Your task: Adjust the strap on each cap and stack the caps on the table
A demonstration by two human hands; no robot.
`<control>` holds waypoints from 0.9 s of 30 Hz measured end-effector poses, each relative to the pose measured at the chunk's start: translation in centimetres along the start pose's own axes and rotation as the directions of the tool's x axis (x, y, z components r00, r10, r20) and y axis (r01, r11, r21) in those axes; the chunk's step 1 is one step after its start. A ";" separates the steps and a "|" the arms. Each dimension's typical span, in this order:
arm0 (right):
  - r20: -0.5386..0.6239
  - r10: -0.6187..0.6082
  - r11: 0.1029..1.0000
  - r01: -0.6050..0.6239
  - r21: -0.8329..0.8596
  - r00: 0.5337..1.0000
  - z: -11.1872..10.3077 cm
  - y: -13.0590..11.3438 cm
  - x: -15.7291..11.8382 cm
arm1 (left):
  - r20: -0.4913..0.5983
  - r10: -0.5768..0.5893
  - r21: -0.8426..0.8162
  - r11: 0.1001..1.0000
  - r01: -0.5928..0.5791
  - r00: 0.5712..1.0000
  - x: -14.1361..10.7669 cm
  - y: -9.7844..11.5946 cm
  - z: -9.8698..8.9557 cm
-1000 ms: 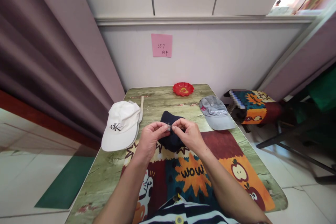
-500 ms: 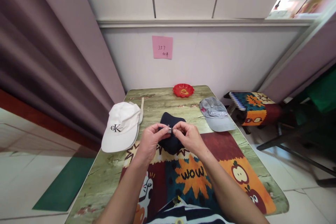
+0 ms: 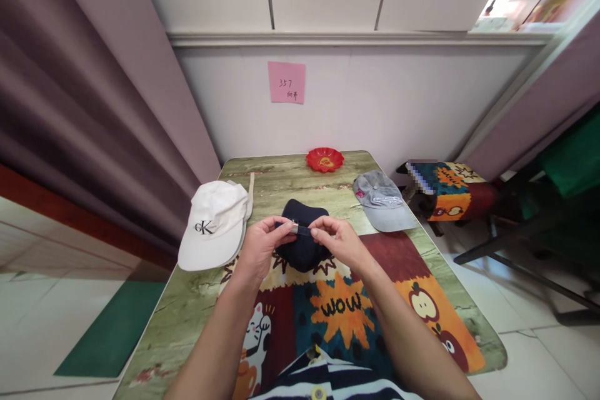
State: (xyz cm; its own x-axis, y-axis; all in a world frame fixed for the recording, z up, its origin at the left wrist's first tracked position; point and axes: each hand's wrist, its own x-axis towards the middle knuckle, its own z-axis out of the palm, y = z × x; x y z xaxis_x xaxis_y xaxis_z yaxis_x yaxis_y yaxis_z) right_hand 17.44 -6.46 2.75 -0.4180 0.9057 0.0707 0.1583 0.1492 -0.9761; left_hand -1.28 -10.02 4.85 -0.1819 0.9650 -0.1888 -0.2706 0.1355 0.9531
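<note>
A dark navy cap (image 3: pixel 302 255) lies at the middle of the table, partly over the patterned cloth. My left hand (image 3: pixel 265 244) pinches the silver metal buckle (image 3: pixel 294 227) of its strap. Between finger and thumb, my right hand (image 3: pixel 338 240) grips the dark strap (image 3: pixel 304 231), a short stretch of which shows between the hands. A white cap (image 3: pixel 218 219) with black letters rests at the left, and a grey cap (image 3: pixel 382 203) is at the right.
A red scalloped dish (image 3: pixel 325 160) stands at the table's back edge. The patterned cloth (image 3: pixel 344 306) covers the front of the table (image 3: pixel 169 325). A pink note (image 3: pixel 287 82) is on the wall. A cloth-covered stool (image 3: pixel 452 200) stands beyond the right edge.
My hands have moved apart, the left with the buckle going left, and more strap shows between them. The whole view has shifted slightly.
</note>
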 end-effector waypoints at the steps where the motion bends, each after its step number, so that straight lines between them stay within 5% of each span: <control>1: -0.002 -0.006 1.000 0.006 0.008 1.000 0.0 0.0 0.0 | 0.002 0.000 0.003 1.000 0.000 1.000 0.0 -0.1 0.0; 9: -0.043 -0.028 0.998 0.026 -0.058 0.999 0.1 -0.1 0.1 | 0.033 0.005 0.023 1.000 -0.006 0.999 0.0 -0.3 0.1; 15: -0.130 -0.026 0.946 -0.018 -0.324 0.991 1.1 -1.0 -0.3 | 0.076 0.027 0.124 0.992 -0.036 0.997 -0.1 -0.4 0.2; 24: -0.118 -0.035 0.968 0.004 -0.251 0.992 1.2 -0.9 -0.2 | 0.129 0.207 0.381 0.893 -0.241 0.970 0.1 0.8 -0.4; 27: -0.110 -0.041 0.968 0.012 -0.251 0.993 1.2 -0.8 -0.1 | 0.254 0.188 0.457 0.841 -0.289 0.949 0.7 1.5 -0.6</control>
State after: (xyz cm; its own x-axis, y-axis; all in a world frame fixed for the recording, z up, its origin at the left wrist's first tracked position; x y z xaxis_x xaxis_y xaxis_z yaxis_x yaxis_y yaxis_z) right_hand 16.31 -7.12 3.30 -0.3228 0.9371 0.1329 0.3726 0.2549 -0.8923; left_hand -2.38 -9.32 5.96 0.0171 0.9981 0.0599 0.2567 -0.0622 0.9645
